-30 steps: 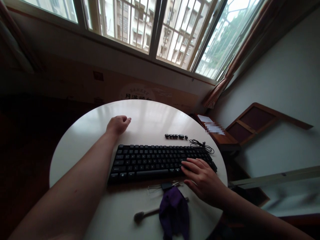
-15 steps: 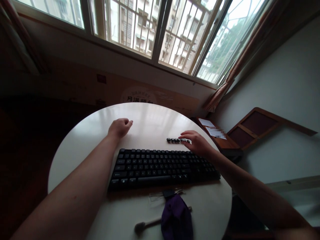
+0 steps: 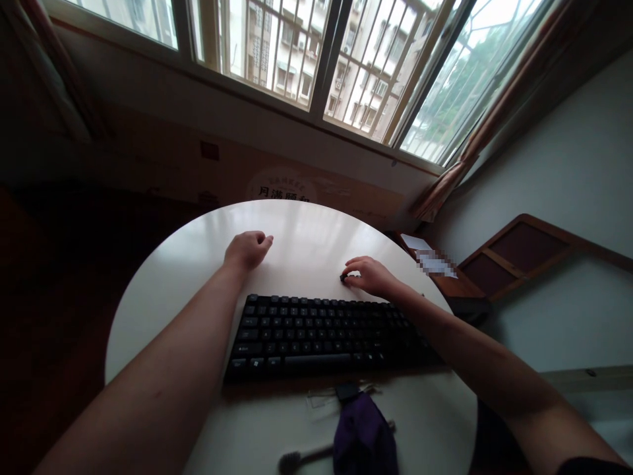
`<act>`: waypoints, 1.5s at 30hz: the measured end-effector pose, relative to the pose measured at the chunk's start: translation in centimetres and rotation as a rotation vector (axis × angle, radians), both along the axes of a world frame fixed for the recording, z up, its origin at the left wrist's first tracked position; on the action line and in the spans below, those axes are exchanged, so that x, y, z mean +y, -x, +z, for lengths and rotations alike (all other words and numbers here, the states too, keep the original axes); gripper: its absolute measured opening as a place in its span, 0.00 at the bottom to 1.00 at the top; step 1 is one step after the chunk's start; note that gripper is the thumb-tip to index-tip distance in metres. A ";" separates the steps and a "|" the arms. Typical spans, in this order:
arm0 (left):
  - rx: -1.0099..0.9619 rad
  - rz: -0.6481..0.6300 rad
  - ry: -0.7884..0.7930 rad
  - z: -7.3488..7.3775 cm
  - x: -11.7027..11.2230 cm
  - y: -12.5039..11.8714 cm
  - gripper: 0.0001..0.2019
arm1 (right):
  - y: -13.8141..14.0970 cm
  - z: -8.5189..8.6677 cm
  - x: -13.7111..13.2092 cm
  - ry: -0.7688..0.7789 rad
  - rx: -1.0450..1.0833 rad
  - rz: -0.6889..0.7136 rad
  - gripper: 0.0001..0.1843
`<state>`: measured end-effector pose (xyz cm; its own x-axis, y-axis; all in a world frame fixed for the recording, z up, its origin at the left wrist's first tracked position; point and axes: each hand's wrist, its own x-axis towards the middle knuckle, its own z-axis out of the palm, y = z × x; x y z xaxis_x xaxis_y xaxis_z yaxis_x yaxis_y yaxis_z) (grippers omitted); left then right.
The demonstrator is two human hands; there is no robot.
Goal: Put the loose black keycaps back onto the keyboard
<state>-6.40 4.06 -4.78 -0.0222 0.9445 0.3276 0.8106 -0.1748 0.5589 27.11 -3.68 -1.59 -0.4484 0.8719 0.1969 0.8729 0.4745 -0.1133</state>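
Observation:
My left hand [image 3: 248, 251] is closed in a fist on the white round table [image 3: 163, 290], above the keyboard's left end. Whatever its fingers may hold is hidden. My right hand [image 3: 372, 277] reaches over a short row of small black keycaps behind the keyboard. Its thumb and fingertips close around the leftmost keycap [image 3: 343, 278], and the hand covers most of the others. Below both hands lies a black keyboard [image 3: 316, 330] with white lettering, its right end partly behind my right forearm.
At the table's near side lie a purple cloth pouch [image 3: 364, 435], a dark-bristled brush [image 3: 291, 460] and a wire keycap puller [image 3: 324, 398]. Papers [image 3: 435, 262] rest on a wooden piece of furniture at the right. A barred window [image 3: 316, 59] is beyond.
My right hand has moved left along the keycap row to its left end, and its fingers have closed in. My left hand stays in a fist. The whole view has shifted slightly.

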 end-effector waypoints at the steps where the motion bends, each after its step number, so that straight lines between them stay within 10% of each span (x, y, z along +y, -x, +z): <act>1: -0.002 0.002 0.003 0.1 -0.1 0.0 0.18 | 0.2 0.1 -0.2 -0.005 0.005 0.004 0.06; 9: -0.018 0.007 0.016 0.0 0.1 -0.1 0.18 | 0.2 4.5 -7.1 -0.073 0.121 0.073 0.07; 14: 0.002 0.009 0.013 -0.2 0.5 -0.1 0.18 | -2.6 6.3 -13.7 0.163 0.130 0.098 0.08; 21: 0.018 0.000 0.000 0.2 0.1 -0.1 0.18 | -4.4 4.3 -18.1 0.250 0.147 0.016 0.08; 45: 0.032 0.012 0.009 0.6 -0.2 -0.2 0.18 | -1.7 0.6 -20.8 -0.129 -0.239 0.058 0.15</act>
<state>-6.20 3.83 -4.22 -0.0232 0.9472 0.3199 0.8301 -0.1600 0.5342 28.86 -24.44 -1.00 -0.5438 0.8181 0.1873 0.8386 0.5214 0.1575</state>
